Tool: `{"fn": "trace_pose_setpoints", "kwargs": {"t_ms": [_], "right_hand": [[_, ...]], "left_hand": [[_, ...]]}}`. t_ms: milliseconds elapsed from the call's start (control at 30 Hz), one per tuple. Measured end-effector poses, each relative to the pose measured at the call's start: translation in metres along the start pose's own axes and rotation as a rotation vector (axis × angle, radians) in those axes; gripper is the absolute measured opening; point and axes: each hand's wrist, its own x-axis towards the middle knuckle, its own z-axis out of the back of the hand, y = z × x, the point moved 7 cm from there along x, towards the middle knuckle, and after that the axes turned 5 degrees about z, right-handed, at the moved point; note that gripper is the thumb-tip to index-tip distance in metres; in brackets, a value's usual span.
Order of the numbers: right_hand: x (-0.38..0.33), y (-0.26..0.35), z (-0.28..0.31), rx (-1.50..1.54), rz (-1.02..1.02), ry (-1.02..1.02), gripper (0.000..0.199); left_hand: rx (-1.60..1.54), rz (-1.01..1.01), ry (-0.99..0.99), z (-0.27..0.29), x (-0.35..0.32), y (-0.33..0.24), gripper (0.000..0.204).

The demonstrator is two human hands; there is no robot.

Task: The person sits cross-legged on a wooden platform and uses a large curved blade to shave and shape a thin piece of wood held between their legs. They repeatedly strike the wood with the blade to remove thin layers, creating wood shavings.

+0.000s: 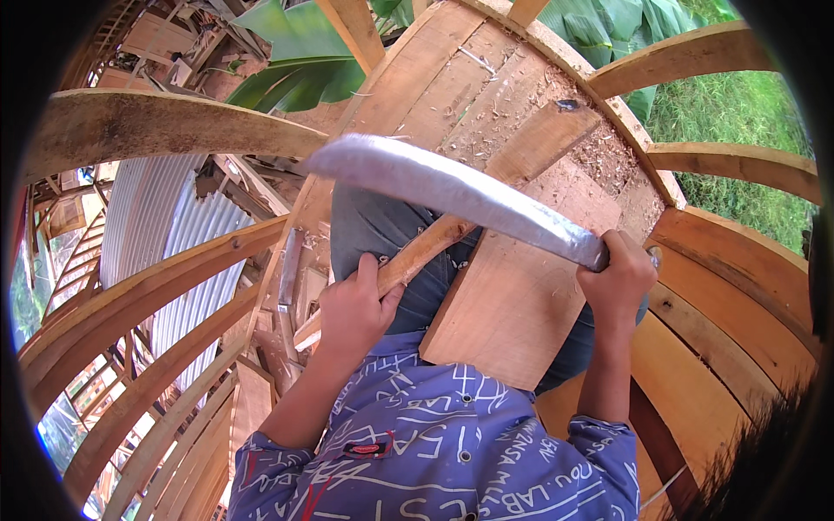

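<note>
My right hand (618, 280) is wrapped round the handle of a machete (460, 187). Its broad, curved blade reaches up and left over my lap, slightly blurred at the tip. In my left hand (356, 308) is a roughly hewn wooden stick (426, 247), which slants away to the upper right. The stick widens toward its far end, where a dark mark shows. The blade crosses in front of the stick's middle; whether they touch I cannot tell. A wide flat board (521, 304) lies across my right thigh, its near end at my shirt.
Wood shavings (599, 165) litter the planked surface (443, 95) ahead. Curved wooden ribs (174, 130) rise on both sides, with planks (721, 286) at the right. A narrow metal piece (291, 269) lies left of my leg. Corrugated sheets (174, 252) and leaves (304, 56) are beyond.
</note>
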Motion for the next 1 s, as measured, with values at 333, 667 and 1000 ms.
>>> {"fn": "trace_pose_setpoints", "kwargs": {"t_ms": [333,667,1000], "right_hand": [[-0.007,-0.021,-0.012,0.010,-0.110,-0.017,0.012],[0.004,-0.006,-0.019,0.069,-0.062,-0.008,0.013],[0.003,-0.017,-0.016,0.005,-0.128,0.004,0.011]], "left_hand": [[0.007,0.001,0.006,0.001,0.000,0.001,0.035],[0.024,0.002,0.016,0.000,0.001,-0.001,0.035],[0.031,-0.011,0.005,0.000,-0.002,0.003,0.036]]}}
